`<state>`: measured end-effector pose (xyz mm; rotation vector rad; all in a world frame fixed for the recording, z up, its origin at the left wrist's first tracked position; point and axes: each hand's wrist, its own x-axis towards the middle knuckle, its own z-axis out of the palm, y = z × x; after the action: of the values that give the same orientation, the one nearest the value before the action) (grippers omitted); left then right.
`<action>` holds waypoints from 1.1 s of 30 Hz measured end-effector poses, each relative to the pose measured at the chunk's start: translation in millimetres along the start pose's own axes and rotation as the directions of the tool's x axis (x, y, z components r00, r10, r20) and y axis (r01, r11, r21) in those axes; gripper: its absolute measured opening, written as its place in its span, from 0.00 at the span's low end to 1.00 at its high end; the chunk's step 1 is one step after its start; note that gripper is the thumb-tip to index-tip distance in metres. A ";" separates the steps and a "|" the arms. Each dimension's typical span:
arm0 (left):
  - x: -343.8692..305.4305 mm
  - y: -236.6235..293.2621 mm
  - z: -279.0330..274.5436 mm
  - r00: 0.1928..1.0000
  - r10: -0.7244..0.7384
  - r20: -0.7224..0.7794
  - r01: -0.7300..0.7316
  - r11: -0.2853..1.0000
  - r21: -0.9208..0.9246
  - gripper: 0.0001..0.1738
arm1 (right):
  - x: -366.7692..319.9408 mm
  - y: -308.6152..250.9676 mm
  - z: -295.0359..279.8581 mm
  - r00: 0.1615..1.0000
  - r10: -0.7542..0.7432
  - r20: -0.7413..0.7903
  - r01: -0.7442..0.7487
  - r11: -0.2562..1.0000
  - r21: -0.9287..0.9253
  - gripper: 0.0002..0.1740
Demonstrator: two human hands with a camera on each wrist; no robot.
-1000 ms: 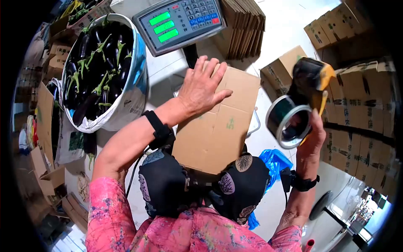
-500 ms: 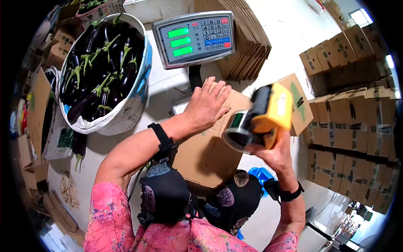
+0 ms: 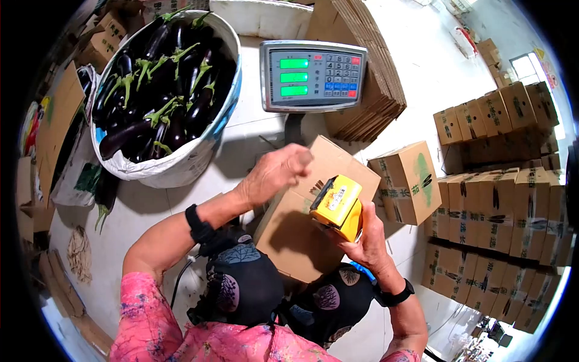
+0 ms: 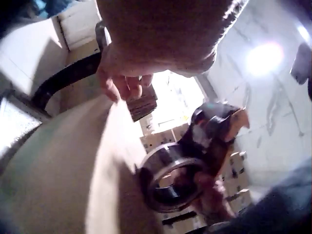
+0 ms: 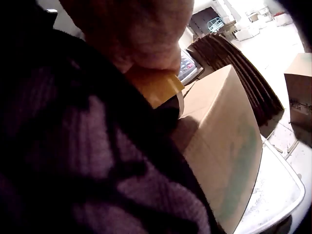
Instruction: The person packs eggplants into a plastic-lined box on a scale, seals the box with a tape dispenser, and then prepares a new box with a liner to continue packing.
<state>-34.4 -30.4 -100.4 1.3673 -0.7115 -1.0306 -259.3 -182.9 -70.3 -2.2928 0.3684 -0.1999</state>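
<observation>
A closed cardboard box stands between the person's knees, over the pale scale platform in the right wrist view. The right hand grips a yellow tape dispenser above the box's right half, casting a shadow on the cardboard. Its wide roll of tape shows in the left wrist view, close beside the box. Over the box's far left edge, the left hand is blurred, its fingers loosely bent with nothing seen in them. In the left wrist view its fingertips hang right at the cardboard edge.
A scale display stands beyond the box, beside a stack of flattened cartons. At left is a large tub of eggplants. Another carton sits at right, before stacked printed boxes.
The right hand has brought the tape dispenser from the right side in over the box and turned it. The left hand, earlier spread flat on the box, has bent its fingers. The box has turned.
</observation>
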 end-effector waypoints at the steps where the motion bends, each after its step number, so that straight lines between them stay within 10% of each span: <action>1: -8.3 5.0 -2.3 0.997 -0.025 0.067 0.028 0.998 -0.048 0.28 | 1.9 -0.6 0.5 1.000 -0.007 0.002 0.007 1.000 -0.001 0.38; 7: -18.2 17.6 11.6 0.987 -0.103 0.121 0.122 0.979 -0.164 0.10 | 7.1 -14.6 -1.7 0.999 -0.010 0.044 0.014 0.996 -0.091 0.39; 14: -22.3 -14.1 -14.6 0.998 -0.035 -0.060 0.041 0.995 0.094 0.12 | 34.6 -46.2 -3.6 0.972 0.045 0.230 0.029 0.952 -0.306 0.34; 30: -17.4 -110.9 -62.4 0.950 -0.215 -0.225 0.093 0.886 -0.454 0.13 | 30.5 -52.0 -23.8 0.932 0.220 0.287 -0.046 0.860 -0.508 0.33; 33: -24.9 -114.8 -55.4 0.928 -0.204 -0.311 0.112 0.951 -0.289 0.15 | 36.5 -56.8 -21.8 0.914 0.242 0.325 -0.029 0.840 -0.542 0.34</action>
<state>-15.0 26.4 -215.5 1.3339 -0.1979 -0.9470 -219.0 -173.0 -12.8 -2.7527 0.4199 0.4851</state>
